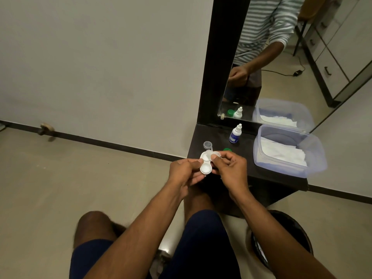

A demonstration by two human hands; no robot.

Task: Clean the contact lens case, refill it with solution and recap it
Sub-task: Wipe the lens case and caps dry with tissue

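A: Where's the contact lens case (266, 165)?
B: In the air, just off the near left corner of the dark table (244, 158), over the person's lap. White, two wells. Both wells uncapped, the near one facing the camera.
A: Hands?
B: Left hand (186, 173) holds the case from the left, thumb tip on its rim, fingers curled under it. Right hand (229, 166) is curled in from the right, thumb and forefinger pinching at the far well. There's something pale and thin between those fingertips and the case, maybe a tissue; can't tell for sure.
A: Caps?
B: Grey translucent cap (207, 145) sits on the table just behind the case. Green cap (227, 149) also on the table, mostly hidden behind the right hand's fingers.
A: Solution?
B: Small solution bottle (235, 134), white nozzle top, blue label, standing upright further back on the table, near the mirror (281, 57). Apart from both hands.
A: Anything else on the table?
B: Clear plastic tub (314, 150) on the right side, white tissues (281, 153) inside it. It's beside the bottle, not touching.
A: Surroundings?
B: Mirror with a dark frame stands at the back of the table, reflecting the bottle, green cap, tub and a striped sleeve. Person seated, dark shorts. Round black bin (289, 238) on the floor at right, under the right forearm.
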